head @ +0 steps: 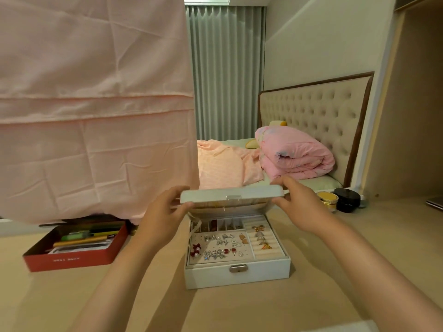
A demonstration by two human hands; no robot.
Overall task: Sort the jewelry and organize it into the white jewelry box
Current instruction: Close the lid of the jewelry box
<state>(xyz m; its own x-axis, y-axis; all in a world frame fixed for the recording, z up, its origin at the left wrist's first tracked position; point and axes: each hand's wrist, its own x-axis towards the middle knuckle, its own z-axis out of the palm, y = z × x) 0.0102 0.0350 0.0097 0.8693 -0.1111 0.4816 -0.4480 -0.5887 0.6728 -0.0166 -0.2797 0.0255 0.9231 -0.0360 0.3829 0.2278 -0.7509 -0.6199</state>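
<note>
Nearest you on the tan surface [143, 295] sits the white jewelry box [237, 274], its latch side facing you. Its tray already holds the jewelry [220, 248]: earrings pinned on the perforated pad, rings in the right-hand slots, small pieces in the far compartments.

Above the tray's far half, the lid [230, 195] hangs partly raised, its long axis running left to right across your view. Your left hand [163, 212] pinches its left end and your right hand [299, 204] pinches its right end, so neither is nearer. The hinge seems to lie on the far side, so I judge the front edge would swing toward you and down to close.

A red tin [72, 259] of pens lies left. A gold jar [327, 200] and a black compact [347, 200] stand right. Beyond are the bed's pink quilt [294, 154] and a hanging pink cloth [96, 104].
</note>
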